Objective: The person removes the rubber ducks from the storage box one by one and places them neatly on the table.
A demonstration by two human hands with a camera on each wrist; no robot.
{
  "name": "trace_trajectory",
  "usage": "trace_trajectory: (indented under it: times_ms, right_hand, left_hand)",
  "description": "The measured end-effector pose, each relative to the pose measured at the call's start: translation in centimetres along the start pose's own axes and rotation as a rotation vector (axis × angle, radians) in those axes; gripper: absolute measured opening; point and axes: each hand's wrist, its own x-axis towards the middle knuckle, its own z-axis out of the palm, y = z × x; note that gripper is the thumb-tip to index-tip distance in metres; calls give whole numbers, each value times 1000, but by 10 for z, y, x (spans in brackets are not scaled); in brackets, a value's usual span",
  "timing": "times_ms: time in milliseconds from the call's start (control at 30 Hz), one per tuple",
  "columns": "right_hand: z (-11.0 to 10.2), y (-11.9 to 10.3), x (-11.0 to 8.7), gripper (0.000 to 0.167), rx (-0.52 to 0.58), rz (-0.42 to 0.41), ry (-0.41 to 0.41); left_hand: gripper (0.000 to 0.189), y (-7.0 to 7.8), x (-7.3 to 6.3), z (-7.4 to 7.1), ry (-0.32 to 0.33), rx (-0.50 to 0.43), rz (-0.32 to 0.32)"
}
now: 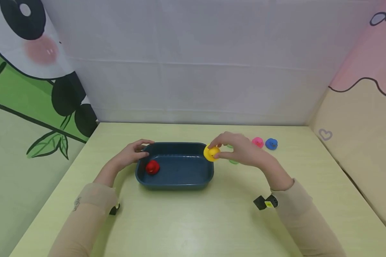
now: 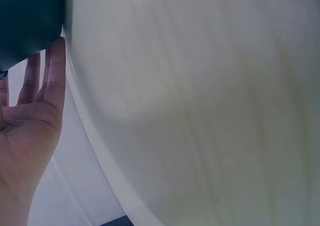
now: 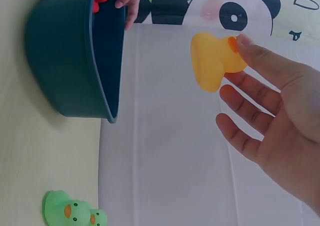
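In the head view a yellow rubber duck (image 1: 209, 153) is pinched between the thumb and fingertips of my right hand (image 1: 241, 150), over the right end of a dark blue-green tray (image 1: 180, 186). The right wrist view shows this duck (image 3: 210, 60) tilted and held up above the rim. My left hand (image 1: 132, 154) grips the tray's left end, thumb over the rim and fingers along the outside. Inside the tray, near that thumb, sits a red rubber duck (image 1: 152, 167).
Behind my right hand, two green rubber ducks (image 3: 70, 211) stand on the table, mostly hidden in the head view. A pink duck (image 1: 258, 142) and a blue duck (image 1: 271, 144) stand farther right. A white cloth wall (image 1: 193, 89) rises at the table's back edge.
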Motion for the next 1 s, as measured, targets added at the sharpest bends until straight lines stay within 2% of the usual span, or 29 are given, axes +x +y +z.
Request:
trace_trajectory:
  times_ms: [133, 367, 633, 1000]
  right_hand:
    - [-7, 4, -7, 30, -17, 6, 18]
    - [-19, 10, -22, 30, -51, 67, 54]
    - [-27, 26, -40, 33, -81, 16, 137]
    - [-35, 47, -64, 33, -129, 52, 208]
  left_hand:
    - [46, -1, 2, 0, 0, -4, -1]
    - [46, -2, 3, 1, 4, -15, -4]
    - [45, -3, 3, 1, 9, -13, -1]
    - [46, -1, 3, 3, 6, -20, -1]
